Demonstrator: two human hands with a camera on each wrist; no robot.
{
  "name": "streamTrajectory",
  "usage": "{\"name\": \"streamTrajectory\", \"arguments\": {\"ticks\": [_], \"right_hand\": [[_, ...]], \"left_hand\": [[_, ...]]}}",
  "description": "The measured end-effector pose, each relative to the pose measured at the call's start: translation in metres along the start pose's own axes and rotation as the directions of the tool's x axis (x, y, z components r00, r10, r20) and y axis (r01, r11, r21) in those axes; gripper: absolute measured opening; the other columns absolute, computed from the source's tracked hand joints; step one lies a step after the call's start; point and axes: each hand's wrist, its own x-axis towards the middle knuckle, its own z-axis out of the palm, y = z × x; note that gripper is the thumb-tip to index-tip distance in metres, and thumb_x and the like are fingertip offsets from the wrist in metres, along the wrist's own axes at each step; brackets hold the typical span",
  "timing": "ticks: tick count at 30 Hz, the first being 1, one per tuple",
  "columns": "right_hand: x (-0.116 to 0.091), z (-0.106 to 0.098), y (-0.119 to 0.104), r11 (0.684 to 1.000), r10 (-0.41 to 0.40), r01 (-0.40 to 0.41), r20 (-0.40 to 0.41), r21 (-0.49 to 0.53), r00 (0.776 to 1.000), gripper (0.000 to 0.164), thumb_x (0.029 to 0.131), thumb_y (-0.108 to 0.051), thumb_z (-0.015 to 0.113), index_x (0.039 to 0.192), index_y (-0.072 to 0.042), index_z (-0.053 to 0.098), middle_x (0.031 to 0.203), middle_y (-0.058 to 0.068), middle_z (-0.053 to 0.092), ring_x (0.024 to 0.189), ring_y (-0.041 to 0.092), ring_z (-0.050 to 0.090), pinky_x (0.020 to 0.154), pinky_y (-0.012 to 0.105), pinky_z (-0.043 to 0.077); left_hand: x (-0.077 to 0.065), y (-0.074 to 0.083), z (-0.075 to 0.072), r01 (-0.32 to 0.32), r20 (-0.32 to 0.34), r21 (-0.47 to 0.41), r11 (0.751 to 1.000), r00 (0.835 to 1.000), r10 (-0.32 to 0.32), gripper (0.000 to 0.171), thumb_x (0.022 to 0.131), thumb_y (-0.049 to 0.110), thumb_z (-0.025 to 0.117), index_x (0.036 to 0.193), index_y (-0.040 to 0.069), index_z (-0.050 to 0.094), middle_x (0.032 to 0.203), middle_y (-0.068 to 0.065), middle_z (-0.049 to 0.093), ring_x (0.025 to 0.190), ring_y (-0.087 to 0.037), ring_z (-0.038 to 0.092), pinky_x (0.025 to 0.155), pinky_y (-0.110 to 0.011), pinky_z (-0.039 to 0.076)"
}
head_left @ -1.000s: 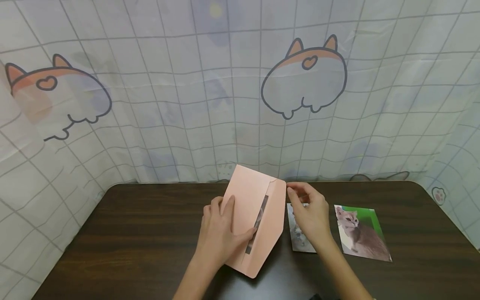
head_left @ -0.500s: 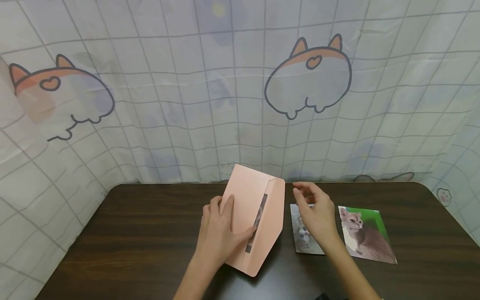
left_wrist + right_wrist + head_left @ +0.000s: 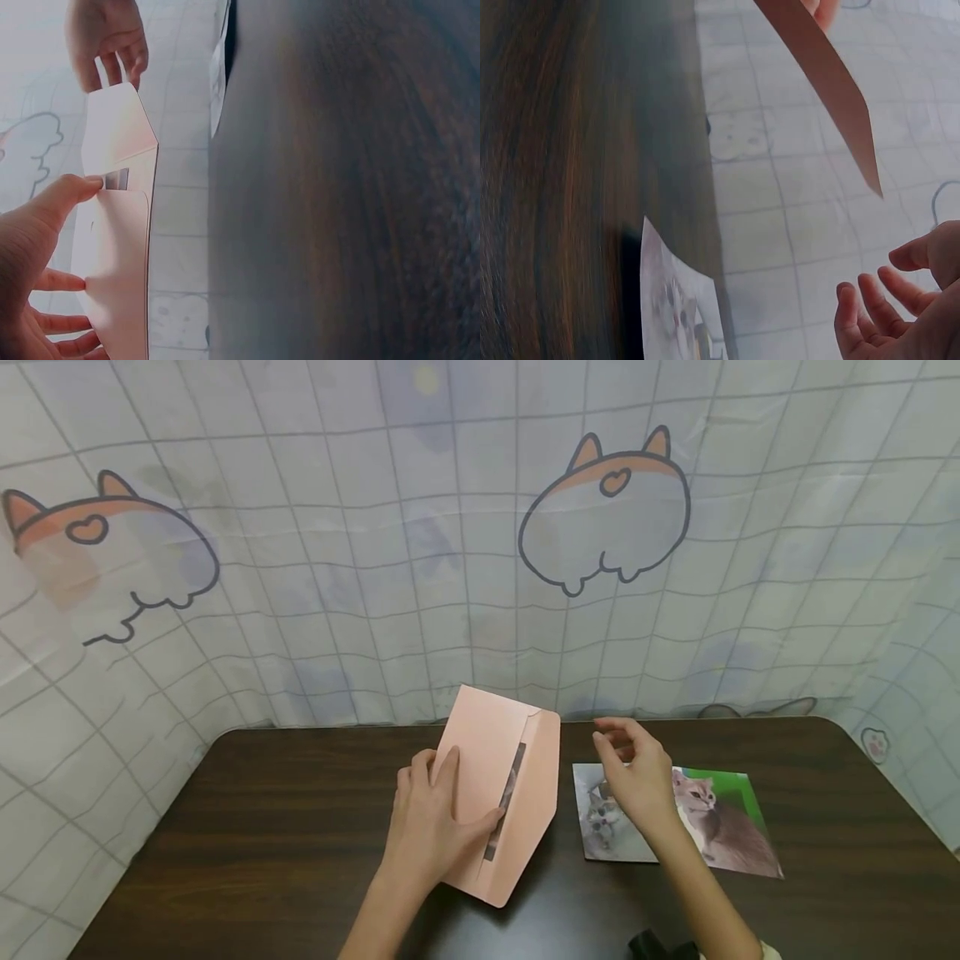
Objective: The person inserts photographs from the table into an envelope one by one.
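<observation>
My left hand (image 3: pixel 423 822) holds a pink envelope (image 3: pixel 480 752) at a slant over the dark table, its flap folded out to the right. The thumb lies at the envelope's mouth, while the other fingers press its face and left edge. Inside the mouth shows a dark strip of a photo (image 3: pixel 117 178); the rest of it is hidden. My right hand (image 3: pixel 641 777) hovers to the right of the flap, apart from it, with loosely bent fingers and nothing in them. Beneath it lie a grey kitten photo (image 3: pixel 603 827) and a brown cat photo (image 3: pixel 731 831) with a green background.
The wood-grain table (image 3: pixel 262 827) has rounded back corners. Right behind it hangs a white curtain (image 3: pixel 360 568) with a grid and corgi drawings. A small black object (image 3: pixel 648 945) pokes in at the bottom edge beside my right forearm.
My right hand has let go of the flap's edge and drawn away to the right. My left hand keeps its hold on the envelope, almost unmoved.
</observation>
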Motion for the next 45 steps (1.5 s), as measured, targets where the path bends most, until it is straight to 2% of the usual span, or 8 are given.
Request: {"name": "streamTrajectory", "arguments": {"ticks": [8,20,25,39,45], "right_hand": [[0.006,-0.008,0.011,1.0,-0.001,0.001,-0.017,-0.028,1.0,0.026,0.103,-0.011,0.063,0.125,0.001,0.07,0.107,0.022,0.073,0.087,0.035,0.07,0.063,0.026,0.048],[0.011,-0.015,0.023,0.994,0.096,-0.092,0.048,-0.062,0.994,0.034,0.106,-0.017,0.061,0.135,0.0,0.064,0.121,0.028,0.069,0.101,0.041,0.07,0.068,0.03,0.05],[0.013,-0.018,0.028,0.99,0.12,-0.116,0.041,-0.079,0.992,0.034,0.105,-0.015,0.061,0.135,0.0,0.064,0.122,0.028,0.069,0.101,0.041,0.07,0.069,0.03,0.049],[0.015,-0.023,0.046,0.984,0.159,-0.152,0.069,-0.098,0.985,0.037,0.106,-0.015,0.06,0.138,0.001,0.06,0.124,0.03,0.066,0.102,0.04,0.067,0.064,0.03,0.048],[0.017,-0.024,0.051,0.981,0.162,-0.152,0.073,-0.117,0.984,0.036,0.105,-0.015,0.061,0.137,0.002,0.061,0.123,0.03,0.067,0.102,0.041,0.068,0.066,0.03,0.048]], "left_hand": [[0.001,0.0,-0.001,0.016,0.007,-0.004,1.0,1.0,-0.016,0.085,0.079,0.045,0.089,0.144,0.0,0.057,0.136,-0.026,0.051,0.113,-0.042,0.051,0.093,-0.051,0.051],[0.001,-0.001,-0.003,0.031,0.008,-0.031,0.999,1.0,-0.03,0.086,0.078,0.043,0.09,0.145,0.0,0.057,0.137,-0.026,0.05,0.114,-0.042,0.05,0.094,-0.051,0.05],[0.001,-0.001,-0.004,0.026,0.003,-0.036,0.999,1.0,-0.026,0.086,0.078,0.043,0.09,0.145,0.001,0.056,0.137,-0.025,0.05,0.114,-0.042,0.049,0.094,-0.051,0.05],[0.0,-0.001,-0.004,0.025,-0.007,-0.042,0.999,1.0,-0.025,0.086,0.078,0.043,0.09,0.145,0.001,0.057,0.136,-0.024,0.05,0.113,-0.041,0.05,0.093,-0.05,0.05],[0.0,0.0,-0.005,0.043,0.011,-0.043,0.998,0.999,-0.043,0.086,0.079,0.044,0.089,0.147,0.002,0.056,0.138,-0.024,0.05,0.114,-0.04,0.049,0.094,-0.05,0.049]]}}
